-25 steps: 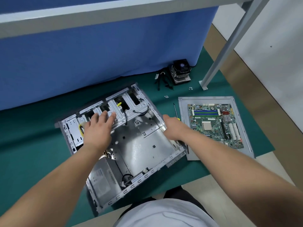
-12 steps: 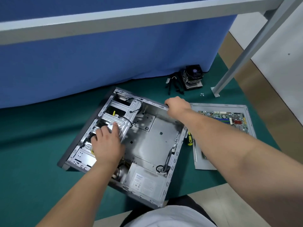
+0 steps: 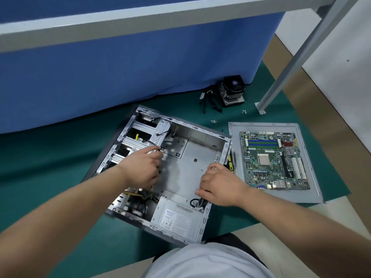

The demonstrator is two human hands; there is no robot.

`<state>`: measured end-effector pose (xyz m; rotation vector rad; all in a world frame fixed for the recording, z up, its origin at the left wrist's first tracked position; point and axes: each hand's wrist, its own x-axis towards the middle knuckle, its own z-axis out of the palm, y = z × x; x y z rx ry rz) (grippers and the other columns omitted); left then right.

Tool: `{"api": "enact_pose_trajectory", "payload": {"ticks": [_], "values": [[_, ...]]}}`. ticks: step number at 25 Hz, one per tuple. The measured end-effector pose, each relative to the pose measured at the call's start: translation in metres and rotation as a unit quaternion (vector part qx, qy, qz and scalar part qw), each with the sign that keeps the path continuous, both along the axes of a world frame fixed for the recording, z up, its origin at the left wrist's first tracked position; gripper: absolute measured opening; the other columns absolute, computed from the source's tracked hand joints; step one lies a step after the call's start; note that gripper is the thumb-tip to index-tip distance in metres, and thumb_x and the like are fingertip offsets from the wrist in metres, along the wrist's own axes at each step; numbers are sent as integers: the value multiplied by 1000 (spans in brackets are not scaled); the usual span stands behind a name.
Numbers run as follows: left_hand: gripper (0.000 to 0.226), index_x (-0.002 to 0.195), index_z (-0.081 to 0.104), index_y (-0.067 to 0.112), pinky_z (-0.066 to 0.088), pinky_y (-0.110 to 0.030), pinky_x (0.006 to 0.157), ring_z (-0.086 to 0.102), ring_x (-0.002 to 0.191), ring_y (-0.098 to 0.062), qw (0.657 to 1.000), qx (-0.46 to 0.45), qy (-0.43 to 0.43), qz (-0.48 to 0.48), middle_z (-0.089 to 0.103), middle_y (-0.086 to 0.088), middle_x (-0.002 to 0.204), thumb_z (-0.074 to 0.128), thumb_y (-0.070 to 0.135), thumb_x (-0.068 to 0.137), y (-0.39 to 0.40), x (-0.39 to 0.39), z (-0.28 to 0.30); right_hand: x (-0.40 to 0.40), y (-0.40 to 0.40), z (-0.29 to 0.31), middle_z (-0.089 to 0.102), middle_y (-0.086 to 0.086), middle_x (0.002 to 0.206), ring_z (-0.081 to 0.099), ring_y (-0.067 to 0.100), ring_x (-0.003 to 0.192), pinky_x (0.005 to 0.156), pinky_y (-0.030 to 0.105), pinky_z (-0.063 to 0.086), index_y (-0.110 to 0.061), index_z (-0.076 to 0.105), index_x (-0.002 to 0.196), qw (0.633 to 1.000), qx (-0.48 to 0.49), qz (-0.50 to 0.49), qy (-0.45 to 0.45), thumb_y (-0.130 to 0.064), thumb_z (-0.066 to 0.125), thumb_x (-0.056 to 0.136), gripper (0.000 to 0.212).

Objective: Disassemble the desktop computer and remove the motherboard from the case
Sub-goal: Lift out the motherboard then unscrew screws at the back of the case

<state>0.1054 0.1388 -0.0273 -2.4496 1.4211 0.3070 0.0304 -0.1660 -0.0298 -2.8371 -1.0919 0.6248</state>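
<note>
Mobo (image 3: 274, 160) already out, lying on side panel (image 3: 309, 195). Left hand (image 3: 143, 169) pinches a cable (image 3: 160, 150) inside case (image 3: 202, 157); right hand (image 3: 218, 186) grips case edge, prob. steadying it.

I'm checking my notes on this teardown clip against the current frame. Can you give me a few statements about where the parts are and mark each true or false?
1. The motherboard is out of the case and lies on a grey panel to the case's right. True.
2. The CPU cooler is mounted on the motherboard. False: it stands apart on the green mat, near the blue cloth.
3. The power supply sits inside the case. True.
4. Both hands are outside the case. False: the left hand and right hand both reach into it.
5. Loose screws lie on the mat. True.
</note>
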Motion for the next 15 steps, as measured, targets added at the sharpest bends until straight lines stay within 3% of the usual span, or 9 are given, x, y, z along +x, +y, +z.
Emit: {"api": "enact_pose_trajectory", "payload": {"ticks": [2, 4, 9, 15], "values": [[64, 102, 80, 27, 0, -42, 127, 45, 130, -14, 998, 65, 15, -6, 75, 9, 99, 21, 50, 100, -1, 6, -3, -1, 1, 0, 70, -12, 96, 57, 14, 96, 113, 38, 26, -28, 77, 102, 1000, -5, -5, -18, -59, 20, 105, 65], [65, 101, 81, 26, -4, -40, 127, 46, 128, -13, 997, 77, 18, -17, 76, 9, 92, 21, 50, 99, -2, 8, -5, -2, 2, -2, 70, -12, 96, 56, 14, 96, 112, 38, 26, -29, 77, 102, 1000, -2, -12, -14, -59, 21, 105, 64], [65, 96, 81, 25, 2, -41, 127, 48, 124, -12, 997, 74, 4, -34, 75, 11, 87, 22, 50, 101, -2, 9, -9, 3, -2, -6, 67, -11, 87, 55, 14, 89, 112, 39, 28, -24, 75, 91, 999, 41, -22, -15, -52, 31, 106, 54], [68, 86, 80, 24, 6, -40, 126, 53, 113, -12, 999, 38, -5, -17, 72, 12, 79, 20, 51, 102, 4, 1, -13, 20, -3, -9, 53, -11, 74, 46, 13, 81, 116, 42, 22, -23, 58, 76, 999, 31, -15, -17, -37, 37, 103, 37]]}}
